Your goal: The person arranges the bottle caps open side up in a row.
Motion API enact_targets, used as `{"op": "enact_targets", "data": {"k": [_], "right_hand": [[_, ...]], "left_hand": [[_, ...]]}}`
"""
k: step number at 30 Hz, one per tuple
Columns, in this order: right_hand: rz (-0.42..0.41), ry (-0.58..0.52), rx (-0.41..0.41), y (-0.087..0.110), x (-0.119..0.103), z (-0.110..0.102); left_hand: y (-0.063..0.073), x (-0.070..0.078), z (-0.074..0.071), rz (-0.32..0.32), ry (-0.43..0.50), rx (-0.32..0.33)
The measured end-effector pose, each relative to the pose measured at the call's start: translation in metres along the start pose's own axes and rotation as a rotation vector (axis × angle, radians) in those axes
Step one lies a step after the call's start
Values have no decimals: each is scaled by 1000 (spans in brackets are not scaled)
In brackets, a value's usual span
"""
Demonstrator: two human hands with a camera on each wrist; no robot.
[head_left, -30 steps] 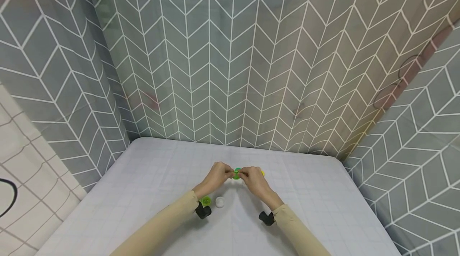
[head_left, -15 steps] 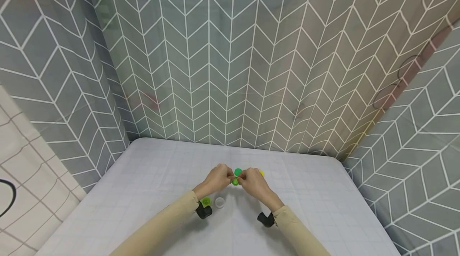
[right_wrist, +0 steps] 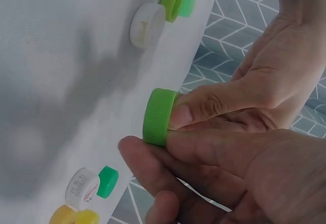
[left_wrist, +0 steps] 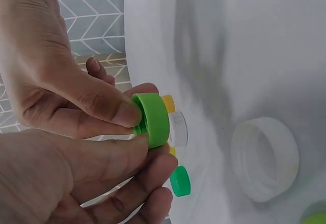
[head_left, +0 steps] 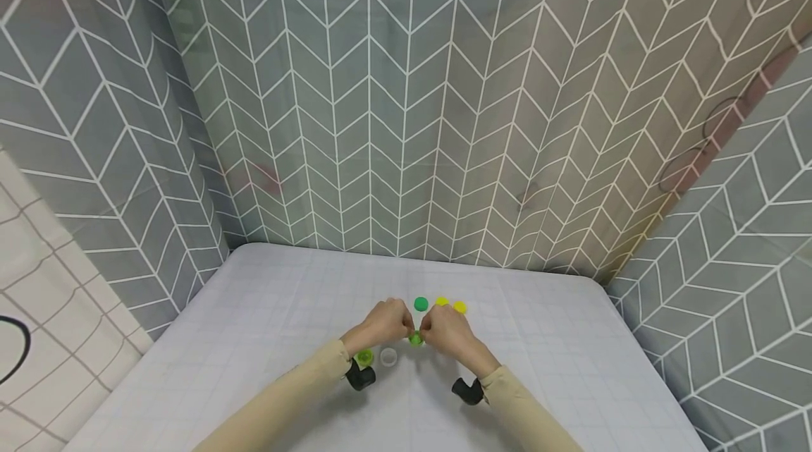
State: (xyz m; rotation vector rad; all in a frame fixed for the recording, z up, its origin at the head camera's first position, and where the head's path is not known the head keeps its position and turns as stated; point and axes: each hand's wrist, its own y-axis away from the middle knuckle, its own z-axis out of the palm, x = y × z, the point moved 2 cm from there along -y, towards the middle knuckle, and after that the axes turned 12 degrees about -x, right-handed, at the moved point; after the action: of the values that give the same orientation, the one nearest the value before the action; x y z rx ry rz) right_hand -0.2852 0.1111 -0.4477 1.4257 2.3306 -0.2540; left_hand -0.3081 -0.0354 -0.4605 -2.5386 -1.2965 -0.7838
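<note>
Between both hands is a bright green bottle cap (right_wrist: 160,116) with a ribbed side, raised above the table. The left hand (head_left: 388,321) pinches it between thumb and fingers; in the left wrist view its open hollow side faces the thumbs. From the other side, the right hand (head_left: 449,328) pinches the same cap, its thumb at the rim. Beyond the hands lie a darker green cap (head_left: 421,304) and two yellow caps (head_left: 442,302). A white cap with printed lettering (right_wrist: 83,188) sits beside the darker green one in the right wrist view.
Nearer the left forearm, a lime green cap (head_left: 364,357) and a larger white cap (head_left: 389,357) lie on the white-covered table (head_left: 304,297). A paler green cap (right_wrist: 187,1) stands behind the lime one. Patterned grey curtains (head_left: 406,120) surround the table.
Both hands have moved toward the body and down with the bright green cap. The darker green cap and the yellow caps, earlier partly covered by the hands, now show more fully.
</note>
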Motion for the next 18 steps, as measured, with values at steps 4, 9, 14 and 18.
{"op": "enact_targets", "data": {"k": [4,9,14,18], "right_hand": [[14,9,-26,2,-3,1],[17,15,-70,2,-4,5],[22,15,-110,2,-4,9],[44,22,-139,4,-4,12]], "left_hand": [[1,-1,2,5,-12,-22],[2,-1,4,-7,-39,-59],[3,-2,7,-15,-50,-91],[4,-3,9,-11,-47,-106]]}}
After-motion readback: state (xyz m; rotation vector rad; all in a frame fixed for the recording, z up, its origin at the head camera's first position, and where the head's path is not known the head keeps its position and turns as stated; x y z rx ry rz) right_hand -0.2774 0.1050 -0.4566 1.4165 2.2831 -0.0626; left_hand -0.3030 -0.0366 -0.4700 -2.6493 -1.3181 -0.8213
